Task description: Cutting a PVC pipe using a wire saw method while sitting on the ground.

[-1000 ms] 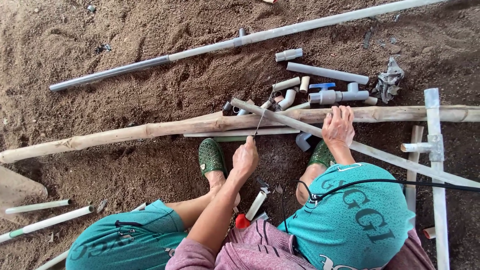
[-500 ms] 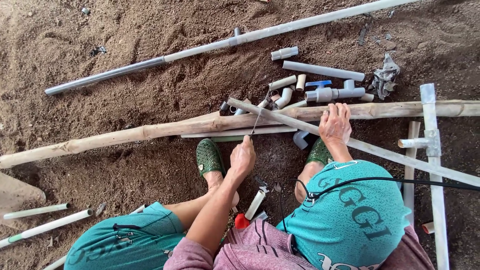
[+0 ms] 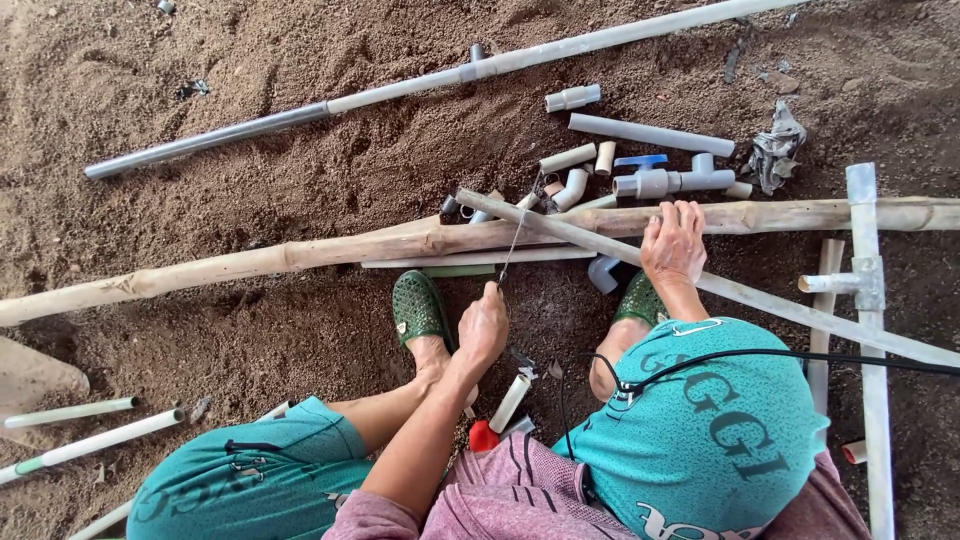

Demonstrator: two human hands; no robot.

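Down on the dirt, the left hand [image 3: 484,325] is closed in a fist round the handle of a thin saw [image 3: 513,240], whose blade slants up to meet a pale pipe [image 3: 560,228] lying across the bamboo pole [image 3: 300,255]. The right hand [image 3: 674,243] lies flat and spread, fingers open, pressing on that pipe where it crosses the pole; it grips nothing. The pipe runs on down to the right, past the knee in teal shorts. Two green clogs [image 3: 420,307] show, one just left of the saw hand, one under the right wrist. One long grey pipe [image 3: 420,88] stretches across the top of the ground, well apart from the hands. Just beyond the pole sits a small heap of fittings: one valve [image 3: 665,178] with a blue handle, one white elbow [image 3: 572,186], and about five short offcuts; the exact count is hard to tell where they overlap. One crumpled rag [image 3: 772,150] lies right of the valve. At the right edge stands one white pipe frame [image 3: 866,280]. At the lower left lie two white pipes [image 3: 95,435]. One red-capped tube [image 3: 500,415] rests between the legs.
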